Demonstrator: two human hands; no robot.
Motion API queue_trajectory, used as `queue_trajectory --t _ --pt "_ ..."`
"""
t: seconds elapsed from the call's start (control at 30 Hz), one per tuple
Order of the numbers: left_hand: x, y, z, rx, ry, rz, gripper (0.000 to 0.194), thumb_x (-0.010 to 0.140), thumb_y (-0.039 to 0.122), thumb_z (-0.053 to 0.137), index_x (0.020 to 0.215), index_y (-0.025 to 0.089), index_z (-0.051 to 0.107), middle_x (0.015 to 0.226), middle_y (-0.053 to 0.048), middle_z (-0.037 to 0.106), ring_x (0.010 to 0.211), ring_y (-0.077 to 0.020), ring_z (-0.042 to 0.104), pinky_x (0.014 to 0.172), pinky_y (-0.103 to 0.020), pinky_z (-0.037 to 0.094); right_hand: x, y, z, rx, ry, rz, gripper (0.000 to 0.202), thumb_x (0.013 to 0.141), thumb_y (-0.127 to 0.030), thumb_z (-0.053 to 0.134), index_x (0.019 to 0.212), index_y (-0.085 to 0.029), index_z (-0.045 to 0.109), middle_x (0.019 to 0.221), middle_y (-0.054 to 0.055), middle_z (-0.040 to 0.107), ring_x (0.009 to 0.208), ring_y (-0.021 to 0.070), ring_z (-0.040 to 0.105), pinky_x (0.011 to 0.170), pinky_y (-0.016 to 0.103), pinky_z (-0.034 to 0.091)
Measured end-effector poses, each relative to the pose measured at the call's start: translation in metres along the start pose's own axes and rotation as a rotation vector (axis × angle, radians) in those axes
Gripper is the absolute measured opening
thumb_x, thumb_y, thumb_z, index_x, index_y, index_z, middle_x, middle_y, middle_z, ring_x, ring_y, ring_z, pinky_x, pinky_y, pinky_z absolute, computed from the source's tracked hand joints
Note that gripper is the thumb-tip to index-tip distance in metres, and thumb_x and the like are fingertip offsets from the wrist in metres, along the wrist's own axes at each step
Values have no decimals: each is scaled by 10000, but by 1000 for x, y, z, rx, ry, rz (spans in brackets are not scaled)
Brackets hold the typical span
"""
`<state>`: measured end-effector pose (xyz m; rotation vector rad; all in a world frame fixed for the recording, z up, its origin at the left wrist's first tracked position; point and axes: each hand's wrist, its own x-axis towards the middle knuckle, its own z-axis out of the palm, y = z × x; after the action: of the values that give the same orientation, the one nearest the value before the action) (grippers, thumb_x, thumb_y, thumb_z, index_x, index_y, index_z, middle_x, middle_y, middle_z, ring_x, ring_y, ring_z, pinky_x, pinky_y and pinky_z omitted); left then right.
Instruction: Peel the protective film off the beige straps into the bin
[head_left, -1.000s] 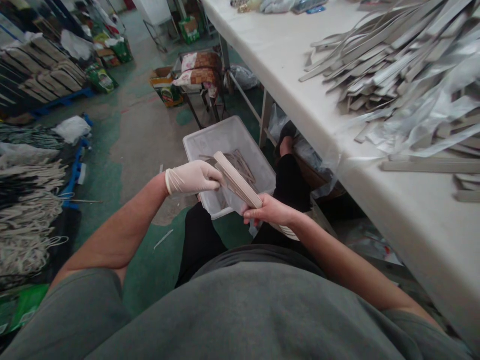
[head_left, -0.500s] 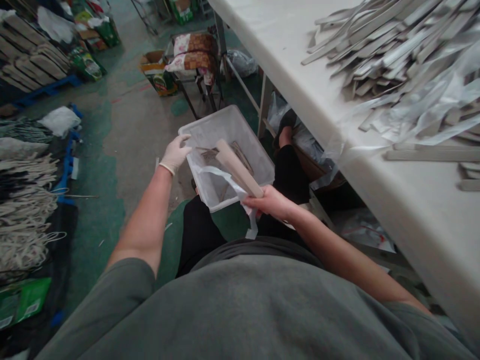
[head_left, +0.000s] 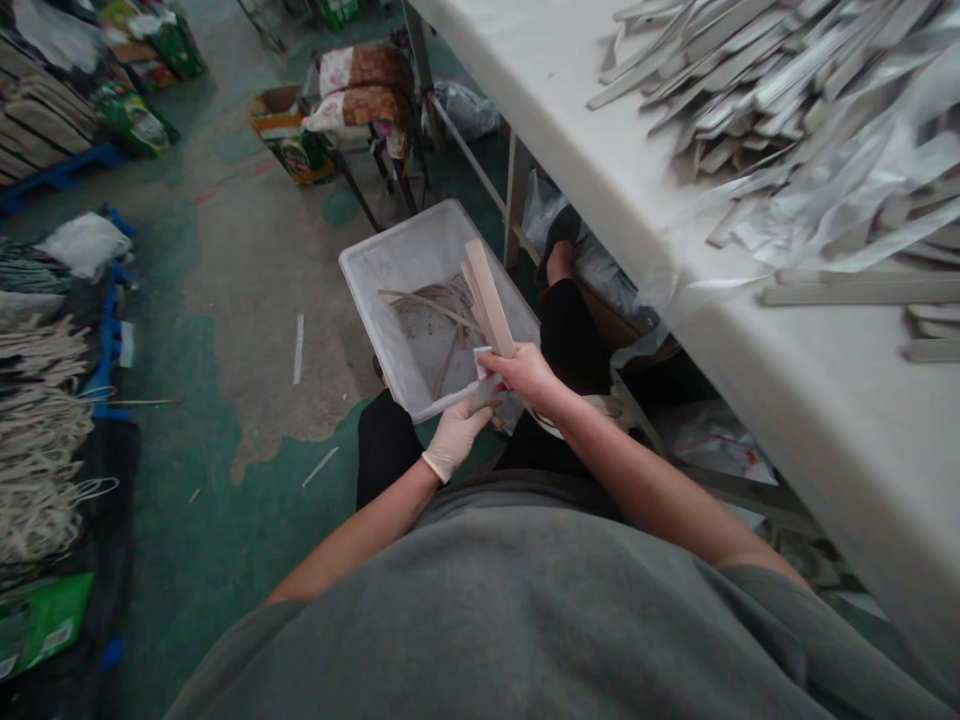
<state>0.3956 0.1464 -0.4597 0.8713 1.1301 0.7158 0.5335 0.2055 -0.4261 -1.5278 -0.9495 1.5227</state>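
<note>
In the head view my right hand (head_left: 525, 375) is closed round the lower end of a bundle of flat beige strips (head_left: 491, 305), which points up and away from me. A small white piece of film (head_left: 481, 362) shows beside its thumb. My left hand (head_left: 461, 430), in a pale thin glove, is just below my right hand with its fingers drawn together; what they pinch, if anything, is hidden. Under the bundle, between my legs, stands a whitish plastic bin (head_left: 382, 335) with loose beige strips (head_left: 439, 300) lying inside.
To the right is a pale-topped table (head_left: 600, 170) with a heap of beige strips (head_left: 757, 100) and clear plastic film (head_left: 862, 210). A cushioned stool (head_left: 364, 95) and a cardboard box (head_left: 289, 130) stand ahead. Bundled cords (head_left: 45, 430) lie at the left.
My left hand has left the bin's far-left rim and come down beside my right hand. The bundle is now more upright, and the long white film trailing from it no longer shows.
</note>
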Motion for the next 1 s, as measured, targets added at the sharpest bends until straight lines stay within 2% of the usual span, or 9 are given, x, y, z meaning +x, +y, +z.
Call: queue_trajectory --t 0.17,0.23,0.37,0.47,0.53,0.63,0.77,0.87,1.0 --pt "-11 -6 -9 -134 81 -16 550 750 529 692 1133 149 580 771 -40 702 707 -181 662 784 -337 514 12 6 -7 -2 63 8 113 715 -232 681 661 -140 643 556 -1 619 441 84 507 382 155 420" --pt "-13 -8 -10 -109 97 -10 499 760 519 676 1089 154 590 772 -44 705 720 -185 667 787 -335 515 14 8 -7 -4 75 2 113 725 -235 671 667 -142 641 566 2 625 453 92 520 390 163 432" --pt "-9 -8 -14 167 4 -23 295 776 432 646 852 151 692 768 -61 719 763 -200 661 814 -328 503 11 12 -5 -23 53 -17 96 740 -221 668 690 -141 649 567 5 631 489 105 560 401 151 432" --pt "-5 -5 -16 459 -53 -16 219 748 371 674 771 166 746 807 -51 736 835 -228 661 847 -324 485 9 16 -1 -51 10 -32 114 734 -199 681 646 -140 640 547 -1 620 469 93 534 375 136 390" --pt "-2 -2 -16 501 -76 -60 219 733 374 706 744 161 754 771 -46 733 834 -241 663 842 -331 484 8 18 0 -59 -9 -36 127 750 -212 679 654 -141 634 560 -4 621 454 83 507 371 137 382" --pt "4 5 -19 194 -57 -226 279 707 407 767 765 135 741 760 -62 729 805 -223 674 817 -326 499 0 17 -6 -44 -56 -21 164 821 -308 638 853 -148 648 616 -2 642 438 85 482 386 165 426" --pt "13 23 -31 -345 172 -310 267 699 348 822 770 148 661 728 -28 693 669 -140 661 719 -276 538 -29 15 -30 -15 -266 -38 409 911 -523 509 1074 -151 557 715 20 667 404 84 407 430 234 499" --pt "16 37 -40 -579 323 -288 199 779 278 767 751 156 612 691 13 655 620 -108 644 694 -253 548 -59 13 -52 -64 -388 -78 461 934 -600 438 1043 -160 525 750 19 646 405 83 421 441 242 489" --pt "16 50 -41 -729 366 -288 140 864 290 679 819 162 643 785 -3 696 668 -107 661 721 -252 552 -93 9 -66 -167 -477 -34 455 951 -590 425 862 -161 551 756 32 636 473 97 519 466 221 435"
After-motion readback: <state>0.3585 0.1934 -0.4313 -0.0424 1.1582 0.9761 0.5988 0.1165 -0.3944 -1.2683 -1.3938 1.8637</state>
